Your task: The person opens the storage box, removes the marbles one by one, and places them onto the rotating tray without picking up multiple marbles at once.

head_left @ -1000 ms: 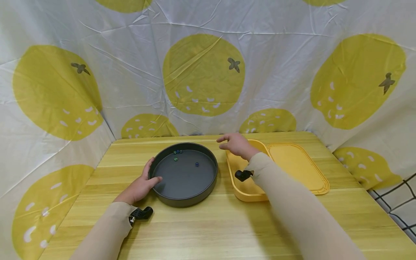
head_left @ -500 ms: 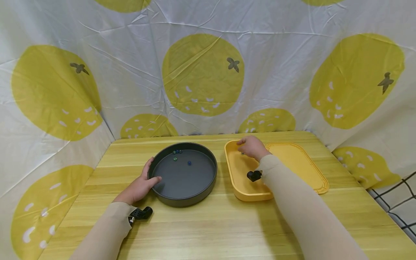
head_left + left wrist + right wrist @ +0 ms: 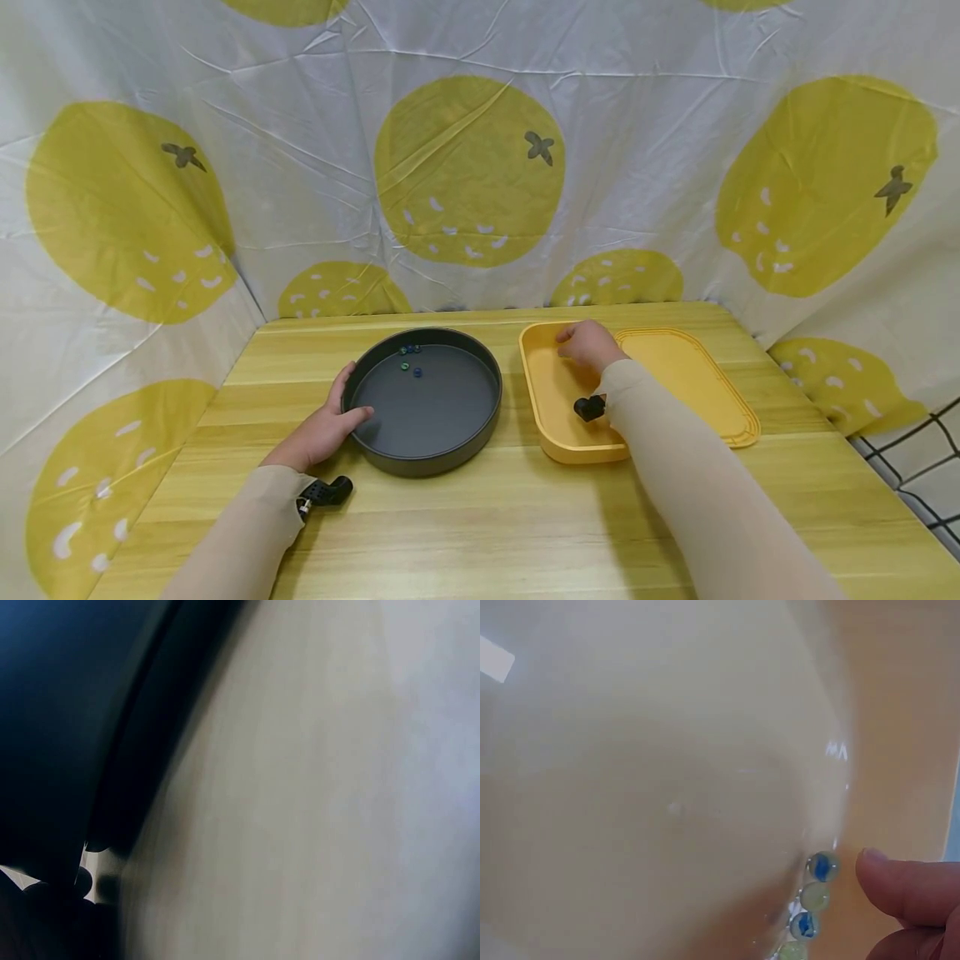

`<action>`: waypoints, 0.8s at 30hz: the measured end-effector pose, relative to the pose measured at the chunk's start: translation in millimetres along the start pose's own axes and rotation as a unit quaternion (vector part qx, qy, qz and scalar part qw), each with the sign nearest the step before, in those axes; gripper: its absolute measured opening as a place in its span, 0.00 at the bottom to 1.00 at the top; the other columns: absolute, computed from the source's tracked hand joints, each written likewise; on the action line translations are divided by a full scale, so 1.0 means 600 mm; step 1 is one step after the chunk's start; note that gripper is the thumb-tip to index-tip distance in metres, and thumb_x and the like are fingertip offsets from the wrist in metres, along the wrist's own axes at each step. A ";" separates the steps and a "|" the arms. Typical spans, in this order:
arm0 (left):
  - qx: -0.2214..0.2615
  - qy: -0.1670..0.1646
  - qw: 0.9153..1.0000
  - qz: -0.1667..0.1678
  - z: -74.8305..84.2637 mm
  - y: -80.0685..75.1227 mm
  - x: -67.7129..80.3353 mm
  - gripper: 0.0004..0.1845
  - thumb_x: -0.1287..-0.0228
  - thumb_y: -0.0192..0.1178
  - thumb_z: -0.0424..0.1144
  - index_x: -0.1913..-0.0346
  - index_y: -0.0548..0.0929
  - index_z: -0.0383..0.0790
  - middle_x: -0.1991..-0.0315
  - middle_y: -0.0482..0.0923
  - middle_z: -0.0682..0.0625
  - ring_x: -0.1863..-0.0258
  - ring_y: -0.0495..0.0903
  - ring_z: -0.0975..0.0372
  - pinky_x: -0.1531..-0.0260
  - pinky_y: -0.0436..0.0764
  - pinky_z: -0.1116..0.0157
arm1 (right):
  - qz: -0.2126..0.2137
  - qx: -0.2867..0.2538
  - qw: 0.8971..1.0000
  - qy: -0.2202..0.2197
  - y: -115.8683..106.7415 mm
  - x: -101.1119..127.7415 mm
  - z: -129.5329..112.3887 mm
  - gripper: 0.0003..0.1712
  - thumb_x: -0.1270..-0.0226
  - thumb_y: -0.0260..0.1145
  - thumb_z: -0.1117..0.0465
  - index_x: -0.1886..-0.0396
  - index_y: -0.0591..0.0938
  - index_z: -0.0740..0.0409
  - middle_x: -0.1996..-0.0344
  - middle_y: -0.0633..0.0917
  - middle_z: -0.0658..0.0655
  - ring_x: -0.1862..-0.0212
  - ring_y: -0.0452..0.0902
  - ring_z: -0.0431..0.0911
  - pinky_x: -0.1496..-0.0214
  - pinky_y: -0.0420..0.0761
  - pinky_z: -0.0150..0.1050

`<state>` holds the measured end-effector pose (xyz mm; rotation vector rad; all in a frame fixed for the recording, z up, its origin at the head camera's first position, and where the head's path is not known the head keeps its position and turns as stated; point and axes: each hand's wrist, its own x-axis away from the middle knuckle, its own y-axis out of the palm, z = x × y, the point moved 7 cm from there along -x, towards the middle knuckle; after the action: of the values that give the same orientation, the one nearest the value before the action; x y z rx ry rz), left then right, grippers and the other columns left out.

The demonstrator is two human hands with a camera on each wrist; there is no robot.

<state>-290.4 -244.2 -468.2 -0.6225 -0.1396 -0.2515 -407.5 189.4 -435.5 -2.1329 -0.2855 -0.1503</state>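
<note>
In the head view my left hand (image 3: 324,429) holds the near-left rim of a round dark grey pan (image 3: 427,417), thumb inside and fingers along the outer wall. The pan's dark side (image 3: 60,735) fills the left of the left wrist view. A blue marble (image 3: 417,372) and a green marble (image 3: 405,367) lie apart from a small cluster near the far wall. My right hand (image 3: 588,343) reaches into a yellow box (image 3: 534,392). In the right wrist view its thumb (image 3: 911,889) is beside a row of glass marbles, the top one blue-swirled (image 3: 823,866); nothing shows in its grasp.
A yellow lid (image 3: 682,383) lies flat to the right of the box, partly behind my right sleeve (image 3: 675,450). The wooden table (image 3: 450,533) meets a lemon-patterned cloth (image 3: 315,183) at the back and sides. A black wire grid (image 3: 918,467) stands at the right.
My right hand has moved from between pan and box, rightward and down into the box. One blue marble has rolled left across the pan. My left hand stays at the pan.
</note>
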 end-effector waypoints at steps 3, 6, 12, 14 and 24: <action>0.001 -0.001 1.000 0.000 0.000 0.000 0.000 0.52 0.24 0.56 0.52 0.14 0.28 0.57 0.16 0.45 0.28 0.19 0.54 0.32 0.22 0.55 0.34 | 0.008 0.010 1.000 0.005 0.002 -0.002 0.003 0.22 0.23 0.63 0.62 0.33 0.83 0.61 0.29 0.79 0.65 0.29 0.73 0.63 0.28 0.75 0.56; 0.003 -0.001 1.000 0.001 -0.002 0.000 -0.001 0.52 0.23 0.56 0.51 0.14 0.29 0.57 0.16 0.46 0.29 0.19 0.54 0.33 0.21 0.54 0.35 | 0.016 0.022 1.000 0.009 0.003 -0.002 0.004 0.21 0.24 0.64 0.62 0.35 0.84 0.61 0.32 0.82 0.64 0.33 0.77 0.61 0.31 0.77 0.54; 0.000 0.003 1.000 0.004 -0.002 0.000 0.001 0.51 0.23 0.56 0.51 0.14 0.30 0.57 0.16 0.48 0.29 0.19 0.56 0.33 0.21 0.55 0.36 | 0.019 0.051 0.998 0.005 0.005 0.000 0.001 0.19 0.25 0.65 0.64 0.38 0.86 0.63 0.36 0.85 0.64 0.37 0.80 0.60 0.33 0.79 0.52; -0.003 0.003 1.000 0.004 -0.002 0.000 0.001 0.51 0.23 0.56 0.51 0.14 0.31 0.57 0.16 0.48 0.29 0.20 0.56 0.33 0.22 0.55 0.35 | 0.019 0.065 0.998 0.001 0.005 0.000 0.000 0.19 0.26 0.65 0.64 0.39 0.86 0.63 0.37 0.85 0.64 0.37 0.81 0.60 0.33 0.79 0.52; 0.009 0.006 1.000 0.001 0.001 0.000 0.001 0.51 0.23 0.56 0.50 0.14 0.30 0.56 0.16 0.46 0.29 0.19 0.54 0.34 0.21 0.54 0.36 | 0.015 0.100 0.995 -0.012 0.007 0.000 0.001 0.18 0.27 0.63 0.66 0.42 0.88 0.62 0.39 0.87 0.62 0.40 0.82 0.57 0.36 0.80 0.48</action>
<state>-289.7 -243.7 -467.6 -0.6027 -0.1295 -0.2510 -406.5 187.8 -439.1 -1.9410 -0.2710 -0.0750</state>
